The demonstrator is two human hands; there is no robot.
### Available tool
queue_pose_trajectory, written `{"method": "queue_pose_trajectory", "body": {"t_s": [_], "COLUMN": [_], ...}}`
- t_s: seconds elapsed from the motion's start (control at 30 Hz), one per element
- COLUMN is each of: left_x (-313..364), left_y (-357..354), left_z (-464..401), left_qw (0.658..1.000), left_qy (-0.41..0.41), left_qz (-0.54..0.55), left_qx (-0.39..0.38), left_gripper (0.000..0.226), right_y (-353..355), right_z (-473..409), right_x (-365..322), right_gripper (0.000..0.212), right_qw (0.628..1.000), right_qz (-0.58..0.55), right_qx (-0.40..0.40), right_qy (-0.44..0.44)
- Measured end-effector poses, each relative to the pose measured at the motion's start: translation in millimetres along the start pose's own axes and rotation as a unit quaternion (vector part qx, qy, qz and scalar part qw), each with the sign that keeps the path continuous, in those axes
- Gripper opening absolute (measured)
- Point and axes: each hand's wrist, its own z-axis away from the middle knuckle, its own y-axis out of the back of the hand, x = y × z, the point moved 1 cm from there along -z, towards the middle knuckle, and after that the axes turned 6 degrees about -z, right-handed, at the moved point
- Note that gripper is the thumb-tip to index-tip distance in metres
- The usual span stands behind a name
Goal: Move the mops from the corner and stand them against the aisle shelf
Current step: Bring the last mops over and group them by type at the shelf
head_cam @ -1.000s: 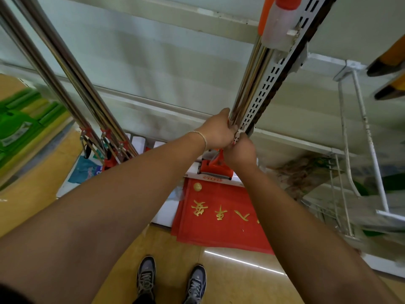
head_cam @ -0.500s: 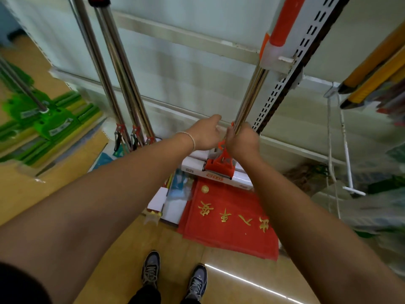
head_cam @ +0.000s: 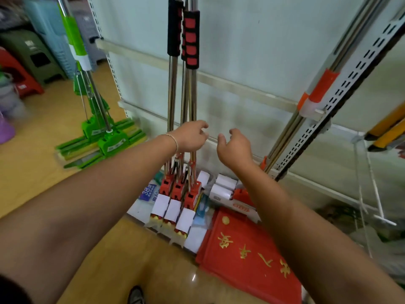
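Three red sponge mops point(head_cam: 179, 191) with steel poles and black-and-red foam grips point(head_cam: 190, 38) lean upright against the pale aisle shelf panel point(head_cam: 252, 51). One more mop with an orange collar point(head_cam: 317, 93) leans against the slotted shelf upright point(head_cam: 341, 93) at the right. My left hand point(head_cam: 192, 134) and my right hand point(head_cam: 234, 148) hover open in front of the panel, between the two groups, holding nothing. My left hand sits just in front of the three steel poles.
Two green mops point(head_cam: 109, 137) stand on the floor at the left by the shelf end. A red doormat with gold characters point(head_cam: 247, 253) and white boxes point(head_cam: 223, 189) lie at the shelf foot. Plastic stools point(head_cam: 28, 53) are stacked at far left. Yellow handles point(head_cam: 388, 130) stick out at right.
Both hands have let go of the orange-collared mop's pole and drawn back and apart. The view has swung left and down, bringing the three red mops and the green mops into sight.
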Motion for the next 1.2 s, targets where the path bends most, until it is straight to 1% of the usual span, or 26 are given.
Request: {"method": "queue_pose_trajectory", "body": {"t_s": [0.17,0.3,0.43,0.57,0.73,0.93,1.03,1.1,1.2], "left_x": [-39,-75,-105,-122,-127,-126,-130,-135,-145], "left_y": [37,57,70,72,63,67,72,77,84], "left_z": [13,17,18,15,2,-24,-40,-52,-70], "left_qw": [0.999,0.999,0.999,0.999,0.998,0.997,0.998,0.999,1.000], "left_qy": [-0.028,-0.037,-0.042,-0.048,-0.056,-0.061,-0.049,-0.036,-0.003], "left_qz": [-0.012,-0.005,-0.004,0.006,0.011,0.014,-0.001,-0.006,0.009], "left_qx": [0.015,0.010,-0.003,-0.018,-0.034,-0.034,-0.030,-0.026,-0.020], "left_gripper": [0.046,0.047,0.050,0.052,0.052,0.054,0.056,0.057,0.060], "right_y": [-30,-55,-74,-90,-101,-105,-111,-116,-121], "right_z": [12,19,25,29,21,-9,-31,-45,-61], "right_x": [-45,-76,-91,-97,-100,-95,-89,-84,-75], "right_gripper": [0.057,0.056,0.055,0.050,0.049,0.049,0.051,0.049,0.049], "right_qw": [1.000,1.000,0.998,0.997,0.996,0.995,0.995,0.993,0.989], "right_qz": [-0.006,-0.004,-0.015,-0.017,-0.007,-0.008,-0.019,-0.041,-0.072], "right_qx": [0.014,0.024,0.034,0.042,0.044,0.043,0.033,0.033,0.039], "right_qy": [-0.007,-0.012,-0.042,-0.063,-0.079,-0.085,-0.096,-0.108,-0.126]}}
